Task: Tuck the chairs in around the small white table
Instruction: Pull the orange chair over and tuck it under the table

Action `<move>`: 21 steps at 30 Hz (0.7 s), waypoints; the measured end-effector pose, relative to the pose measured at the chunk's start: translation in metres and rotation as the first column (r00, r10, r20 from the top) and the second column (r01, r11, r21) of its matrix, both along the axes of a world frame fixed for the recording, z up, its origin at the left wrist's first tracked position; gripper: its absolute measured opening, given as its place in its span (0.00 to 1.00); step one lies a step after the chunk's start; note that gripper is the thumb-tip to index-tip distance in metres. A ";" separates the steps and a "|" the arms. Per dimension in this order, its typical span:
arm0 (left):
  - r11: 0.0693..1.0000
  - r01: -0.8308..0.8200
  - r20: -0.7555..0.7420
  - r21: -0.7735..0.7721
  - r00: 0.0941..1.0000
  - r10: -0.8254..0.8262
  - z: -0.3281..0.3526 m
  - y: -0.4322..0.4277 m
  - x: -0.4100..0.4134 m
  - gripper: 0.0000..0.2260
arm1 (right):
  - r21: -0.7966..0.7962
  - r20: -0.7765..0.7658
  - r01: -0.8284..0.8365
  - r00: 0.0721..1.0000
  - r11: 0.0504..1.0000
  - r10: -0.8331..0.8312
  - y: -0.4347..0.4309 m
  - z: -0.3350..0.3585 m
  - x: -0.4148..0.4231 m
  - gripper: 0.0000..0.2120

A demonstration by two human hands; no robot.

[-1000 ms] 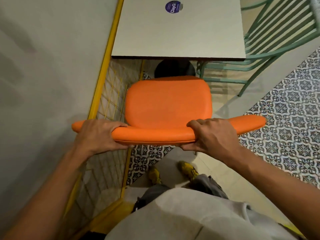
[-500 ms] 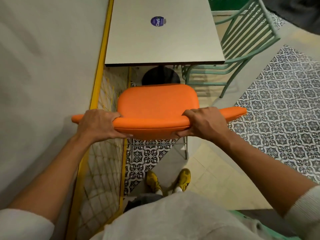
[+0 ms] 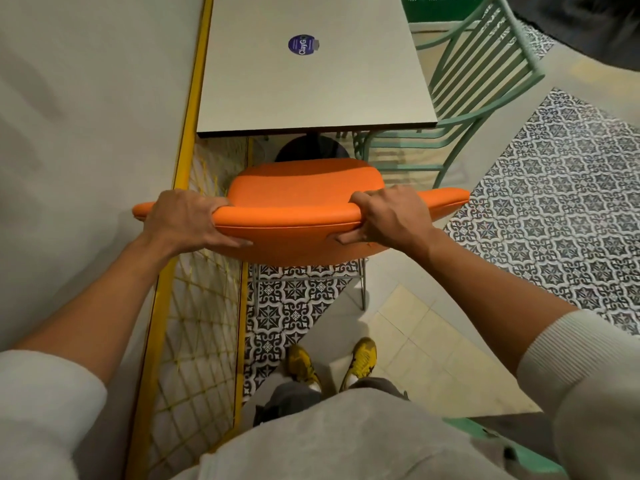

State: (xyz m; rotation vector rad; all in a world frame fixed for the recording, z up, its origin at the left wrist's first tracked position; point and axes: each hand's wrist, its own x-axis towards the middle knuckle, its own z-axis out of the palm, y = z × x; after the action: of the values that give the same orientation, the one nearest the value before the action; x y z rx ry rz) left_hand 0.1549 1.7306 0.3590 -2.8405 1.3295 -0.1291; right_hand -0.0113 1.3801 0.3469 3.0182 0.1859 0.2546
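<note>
Two chairs and one table are counted. From left of frame: a grey wall fills the upper left, edged by a yellow rail (image 3: 188, 109) with yellow mesh below it. The left hand (image 3: 187, 220) is closed over the left part of the orange chair (image 3: 304, 192) backrest, fingers over the top edge and thumb against the rear face. At centre, the orange seat stands short of the small white table (image 3: 311, 84), its front edge not yet under the tabletop; the black pedestal base (image 3: 311, 150) shows in the gap between them. One round purple sticker (image 3: 300, 45) lies on the tabletop. The right hand (image 3: 388, 216) is closed likewise on the right part of the backrest. In the upper right, the green metal chair (image 3: 478, 77) stands at the table's right side, its seat partly under the top.

Compared with a second ago, the gap between orange seat and table edge has widened in frame and two chair legs now show beneath the backrest (the camera has also risen, so true chair travel cannot be separated from this). Judgement: the orange chair remains untucked and needs a forward push; the green chair appears closer to done. Two yellow shoes (image 3: 360, 358) are visible at lower centre.
</note>
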 end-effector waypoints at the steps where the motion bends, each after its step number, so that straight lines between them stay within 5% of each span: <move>1: 1.000 -0.003 -0.003 0.001 1.000 0.003 0.000 0.000 0.002 0.41 | -0.005 0.007 -0.005 1.000 1.000 0.005 0.000 -0.001 0.003 0.41; 21: 0.998 -0.063 -0.048 0.018 0.997 0.064 0.014 -0.008 0.018 0.46 | 0.035 0.100 0.007 0.995 0.999 -0.011 0.002 -0.003 0.027 0.38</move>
State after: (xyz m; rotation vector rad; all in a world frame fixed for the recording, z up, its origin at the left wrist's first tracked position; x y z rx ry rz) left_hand 0.1732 1.7229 0.3726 -2.8864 1.2408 -0.0495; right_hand 0.0155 1.3823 0.3439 3.0306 0.1606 0.4122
